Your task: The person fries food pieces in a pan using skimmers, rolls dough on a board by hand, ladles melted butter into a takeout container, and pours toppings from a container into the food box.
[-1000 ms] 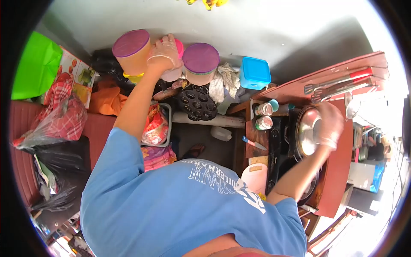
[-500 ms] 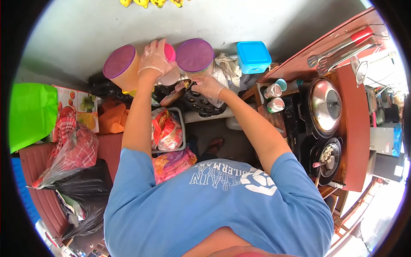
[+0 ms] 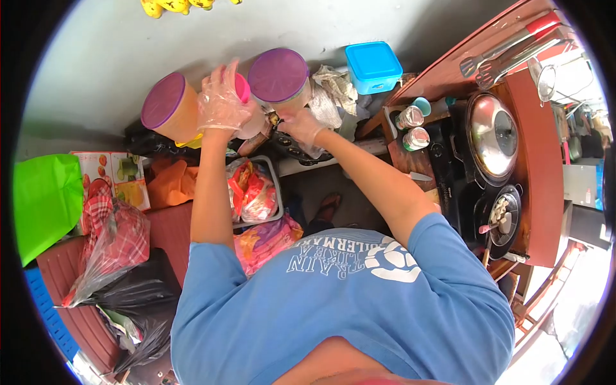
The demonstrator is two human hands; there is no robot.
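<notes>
My left hand [image 3: 224, 102], in a clear plastic glove, curves around the left side of a small translucent container with a pink lid [image 3: 242, 88]. Its fingers point up towards the wall. My right hand [image 3: 300, 128], gloved too, is curled at the foot of a large tub with a purple lid [image 3: 278, 75]; what its fingers close on is hidden. Left of my left hand leans another purple-lidded tub [image 3: 168, 102]. Below my right hand lies a dark pan with round hollows [image 3: 292, 147], partly covered by the hand.
To the right are a blue-lidded box [image 3: 373, 67], crumpled cloth [image 3: 337, 93], two small jars [image 3: 410, 117], a lidded pan [image 3: 493, 135] and a smaller pan [image 3: 504, 221]. A basket of bags [image 3: 279, 192] stands below my arms. Bananas [image 3: 173, 5] hang above.
The view has shifted and turned slightly, so the bananas and tubs appear further left. Both hands stay beside the same containers; their grip looks about the same.
</notes>
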